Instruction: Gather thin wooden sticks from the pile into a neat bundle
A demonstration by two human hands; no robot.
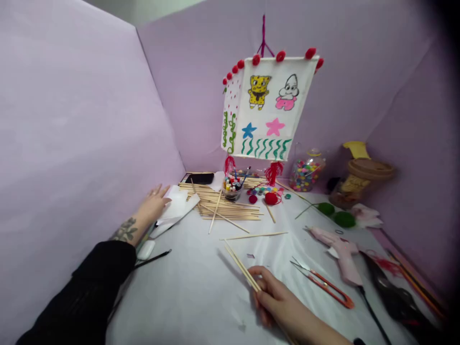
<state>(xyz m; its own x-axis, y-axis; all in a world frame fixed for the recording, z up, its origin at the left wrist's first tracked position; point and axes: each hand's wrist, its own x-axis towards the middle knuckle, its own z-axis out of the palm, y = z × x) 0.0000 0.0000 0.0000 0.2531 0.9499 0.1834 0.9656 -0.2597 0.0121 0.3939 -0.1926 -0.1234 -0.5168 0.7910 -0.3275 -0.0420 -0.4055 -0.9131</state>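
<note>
Right hand (276,299) pinching sticks (239,262), left hand (154,203) flat on paper (178,208).

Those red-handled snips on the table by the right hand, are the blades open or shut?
Open. The red-handled metal snips lie flat on the white table cover, their two blades spread apart in a narrow V toward the tips, beside the right hand.

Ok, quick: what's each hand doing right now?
Left hand: open, flat on the white paper.
Right hand: closed, holding thin wooden sticks.
</note>
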